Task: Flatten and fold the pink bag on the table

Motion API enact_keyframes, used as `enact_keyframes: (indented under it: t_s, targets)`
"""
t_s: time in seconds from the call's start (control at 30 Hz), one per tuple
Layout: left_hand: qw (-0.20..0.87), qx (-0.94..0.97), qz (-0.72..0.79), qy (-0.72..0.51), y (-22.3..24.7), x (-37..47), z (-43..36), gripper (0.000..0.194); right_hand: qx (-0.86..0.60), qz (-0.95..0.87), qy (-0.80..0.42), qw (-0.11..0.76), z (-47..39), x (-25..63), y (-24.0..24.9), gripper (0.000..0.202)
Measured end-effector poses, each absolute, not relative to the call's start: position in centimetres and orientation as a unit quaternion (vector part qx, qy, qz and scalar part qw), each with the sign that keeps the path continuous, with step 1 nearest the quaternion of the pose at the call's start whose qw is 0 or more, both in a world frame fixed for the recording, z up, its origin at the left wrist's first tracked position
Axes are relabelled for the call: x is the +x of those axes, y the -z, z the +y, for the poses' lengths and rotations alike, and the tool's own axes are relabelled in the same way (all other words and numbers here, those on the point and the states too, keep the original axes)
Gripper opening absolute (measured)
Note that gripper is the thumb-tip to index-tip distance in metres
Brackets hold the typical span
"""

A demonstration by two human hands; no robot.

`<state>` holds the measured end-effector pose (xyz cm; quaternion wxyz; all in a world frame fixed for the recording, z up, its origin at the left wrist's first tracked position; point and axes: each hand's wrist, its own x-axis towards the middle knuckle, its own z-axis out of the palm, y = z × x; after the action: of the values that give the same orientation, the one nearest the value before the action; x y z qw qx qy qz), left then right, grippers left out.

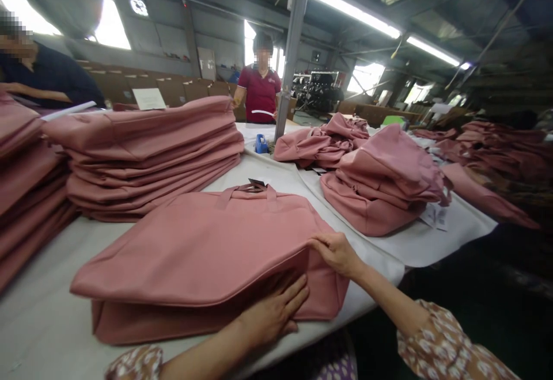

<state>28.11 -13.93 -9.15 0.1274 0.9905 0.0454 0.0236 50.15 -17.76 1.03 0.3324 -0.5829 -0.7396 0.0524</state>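
A flat pink fabric bag [203, 247] with handles lies on the white table [43, 322] in front of me, its upper layer lifted along the near edge. My left hand [272, 314] rests flat against the bag's lower front edge, fingers spread. My right hand [334, 251] pinches the raised upper flap at the bag's near right corner. A dark tag [256, 184] lies at the bag's handles on the far side.
A tall stack of folded pink bags [147, 155] stands behind, another stack [26, 196] at the left. Heaps of unfolded pink bags [380, 184] lie to the right. A blue tape dispenser [261, 144] sits farther back. A person in a maroon shirt [260, 93] stands across the table; another person [47, 78] at far left.
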Motion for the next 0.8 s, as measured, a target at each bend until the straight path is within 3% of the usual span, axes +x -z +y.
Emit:
enact_keyframes:
  t_s: [0.13, 0.2, 0.37, 0.43, 0.5, 0.63, 0.7, 0.8]
  targets:
    - [0.238, 0.97, 0.047, -0.007, 10.0, 29.0, -13.0, 0.071, -0.622, -0.708, -0.085, 0.323, -18.8, 49.8, 0.0, 0.032]
    - [0.238, 0.97, 0.036, -0.035, 9.9, 28.6, -12.9, 0.069, -0.643, -0.684, -0.076, 0.336, -19.8, 50.4, 1.9, 0.038]
    - [0.019, 0.958, -0.015, -0.285, 8.4, 26.8, -14.1, 0.03, -0.66, -0.653, -0.03, 0.371, -21.3, 51.4, 5.8, 0.035]
    - [-0.056, 0.932, 0.019, -0.358, 6.8, 26.6, -14.3, 0.035, -0.657, -0.652, -0.01, 0.378, -21.3, 51.5, 6.2, 0.031]
    - [-0.1, 0.937, 0.104, -0.318, 5.1, 27.1, -13.8, 0.045, -0.652, -0.657, 0.007, 0.379, -21.0, 51.4, 6.2, 0.029]
    - [-0.094, 0.971, 0.206, -0.069, 3.7, 29.1, -12.1, 0.05, -0.63, -0.681, 0.058, 0.369, -21.5, 51.0, 4.9, 0.02]
    - [-0.075, 0.975, 0.204, -0.034, 3.8, 29.7, -11.4, 0.049, -0.602, -0.698, 0.106, 0.373, -23.0, 50.2, 4.2, 0.016]
    - [-0.048, 0.981, 0.187, -0.021, 3.7, 30.2, -10.8, 0.049, -0.511, -0.785, 0.13, 0.325, -25.9, 48.6, 4.2, 0.028]
